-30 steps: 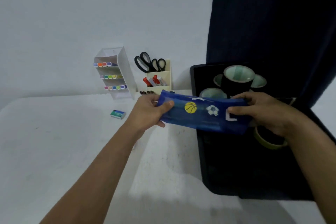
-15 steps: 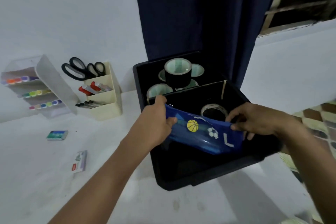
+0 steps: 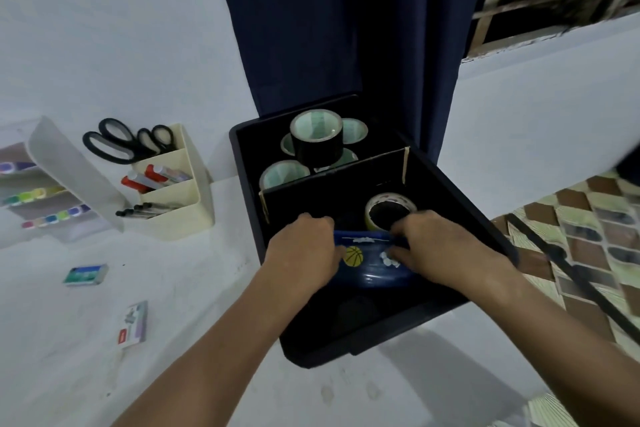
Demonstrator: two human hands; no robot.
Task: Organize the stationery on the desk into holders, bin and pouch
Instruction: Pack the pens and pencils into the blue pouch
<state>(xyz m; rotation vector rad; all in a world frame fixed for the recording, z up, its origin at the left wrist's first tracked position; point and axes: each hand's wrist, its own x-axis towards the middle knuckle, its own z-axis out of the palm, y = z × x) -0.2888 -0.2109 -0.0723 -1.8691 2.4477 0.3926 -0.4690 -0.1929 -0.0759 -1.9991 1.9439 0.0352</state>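
A blue pouch [image 3: 369, 263] with a basketball print lies low in the front compartment of the black bin [image 3: 349, 340]. My left hand [image 3: 301, 250] grips its left end and my right hand [image 3: 436, 250] grips its right end. A yellow-rimmed tape roll [image 3: 389, 210] sits just behind the pouch. Behind a cardboard divider [image 3: 332, 184], black tape rolls [image 3: 317, 139] fill the back compartment. On the white desk to the left lie an eraser [image 3: 86, 274] and a small staple box [image 3: 132, 323].
A cream holder [image 3: 180, 198] with scissors [image 3: 121, 142], markers and pens stands at the back left beside a clear highlighter rack [image 3: 52, 184]. A dark curtain [image 3: 329, 21] hangs behind the bin. The desk edge and a tiled floor [image 3: 581, 236] are at the right.
Both hands have lowered the blue pouch from above the bin's rim down into its front compartment. The view has swung right and tilted down.
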